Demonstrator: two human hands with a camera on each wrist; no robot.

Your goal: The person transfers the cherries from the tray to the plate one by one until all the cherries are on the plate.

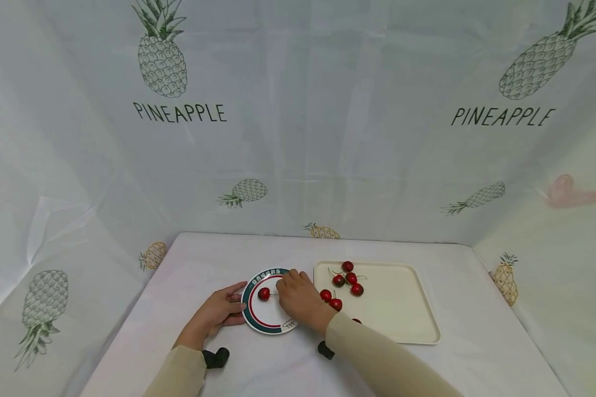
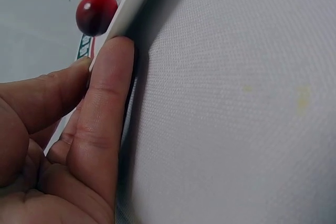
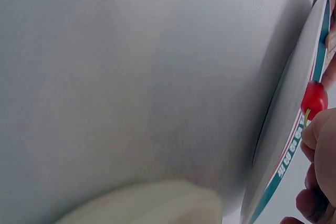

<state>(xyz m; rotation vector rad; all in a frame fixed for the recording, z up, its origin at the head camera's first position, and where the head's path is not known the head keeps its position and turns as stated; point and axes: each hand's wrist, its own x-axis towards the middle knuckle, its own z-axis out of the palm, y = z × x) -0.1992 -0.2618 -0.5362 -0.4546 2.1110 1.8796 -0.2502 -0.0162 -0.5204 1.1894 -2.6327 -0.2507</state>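
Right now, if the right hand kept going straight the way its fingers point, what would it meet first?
The right hand reaches leftward over the plate, fingers at a cherry's stem. Carried on, it would probably meet that cherry first, then the left hand's fingers at the plate's far rim. Depth is hard to judge.

Long beige sleeves cover both arms to the wrist. A small black device sits strapped under each wrist, beside the bare left hand (image 1: 218,313) and the bare right hand (image 1: 298,298), neither wearing rings.
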